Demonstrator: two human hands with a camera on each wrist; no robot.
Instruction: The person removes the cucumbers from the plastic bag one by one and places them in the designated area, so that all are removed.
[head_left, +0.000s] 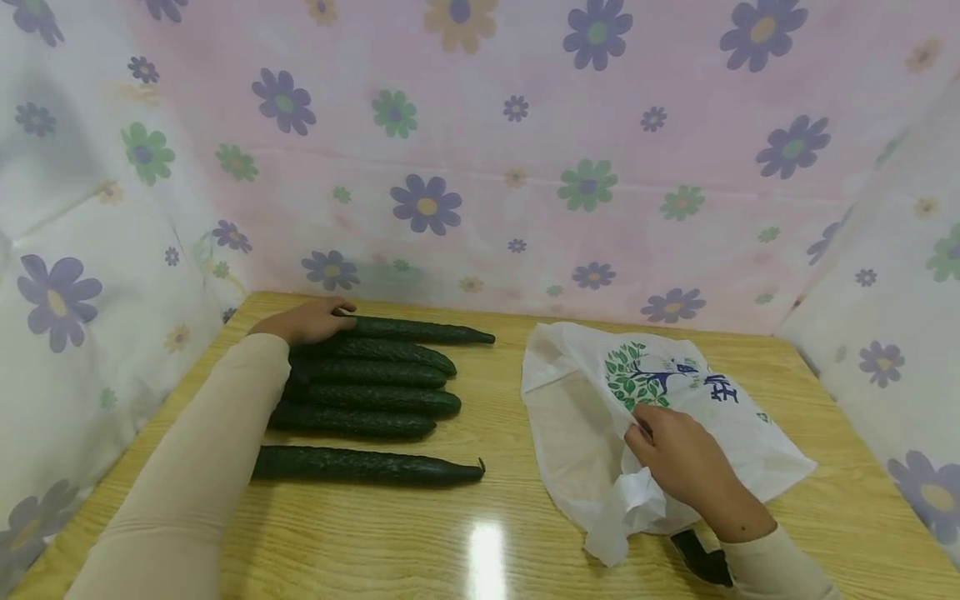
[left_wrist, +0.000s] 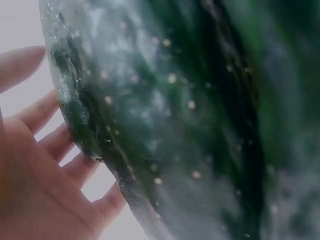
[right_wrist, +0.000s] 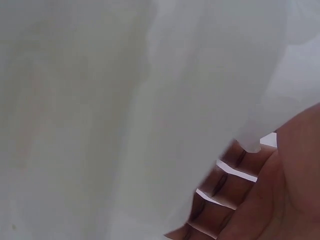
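Note:
Several long dark green cucumbers lie side by side on the left of the table. My left hand (head_left: 311, 321) is at the left end of the farthest cucumber (head_left: 420, 331). In the left wrist view its fingers (left_wrist: 42, 112) are spread, their tips passing behind a cucumber (left_wrist: 150, 100) that fills most of the picture. To the right lies a white plastic bag (head_left: 720, 433) with a green tree print, its mouth facing left and partly spread. My right hand (head_left: 682, 454) pinches the upper edge of that mouth. In the right wrist view, white plastic covers the curled fingertips.
One cucumber (head_left: 367, 465) lies nearest me, a little apart from the others. A dark curved thing (head_left: 701, 558) shows under my right wrist; its kind is unclear. Flowered cloth (head_left: 480, 217) hangs behind the wooden table (head_left: 480, 517) and on both sides.

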